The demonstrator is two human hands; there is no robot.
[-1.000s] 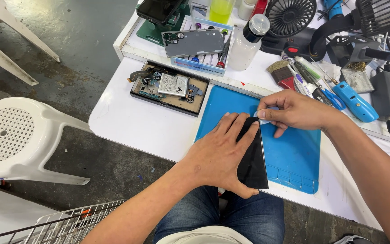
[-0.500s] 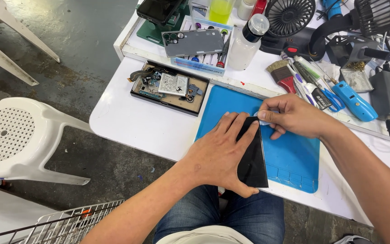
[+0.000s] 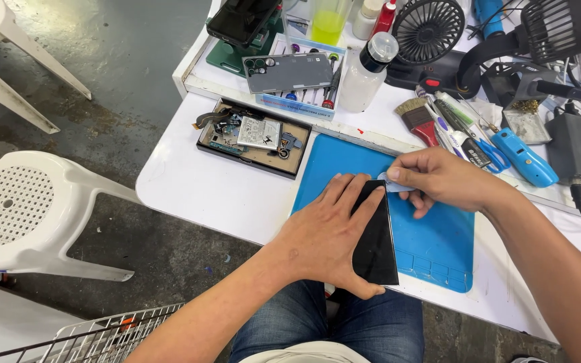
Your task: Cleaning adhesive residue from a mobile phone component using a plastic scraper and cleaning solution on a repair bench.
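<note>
The black phone screen panel (image 3: 376,235) lay flat on the blue work mat (image 3: 438,242), near the mat's left edge, its length running from the near edge toward the far one. The left hand (image 3: 324,235) was spread over the panel's left side, fingers apart and pressing it down, thumb curled under its near end. The right hand (image 3: 438,178) sat at the panel's far end, thumb and forefinger pinched together on a small pale tab or wipe (image 3: 390,181) touching that corner; what the piece was could not be told.

Beyond the mat's far-left corner stood an opened phone chassis (image 3: 253,134) on a dark tray. Past the mat's far-right corner lay a brush (image 3: 418,119), a blue tool (image 3: 522,156) and scissors.

Risk assessment: the panel's near end lay close to the mat's near edge and the table (image 3: 196,188) edge. If the holding hand eased while the right hand pulled, the panel could slide off. Uneven pressure from the spread fingers could also flex or crack the glass.
</note>
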